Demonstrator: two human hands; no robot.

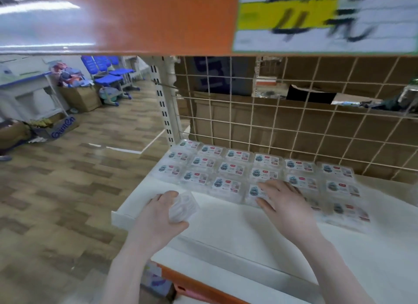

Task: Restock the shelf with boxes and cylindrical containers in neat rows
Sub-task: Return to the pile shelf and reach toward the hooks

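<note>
The left hand (161, 209), forearm reaching up from below, curls its fingers (178, 224) around a clear plastic box (183, 206) just above the white shelf (226, 226). The right hand (283, 204) lies palm-down, fingers (269, 186) spread straight, pressing a front-row box (254, 191); beyond its fingertips, labelled boxes (233, 169) sit in neat rows.

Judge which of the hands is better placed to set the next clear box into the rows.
Probably the left hand: it already grips a clear box just in front of the rows on the white shelf. The right hand rests flat on a placed box.
</note>
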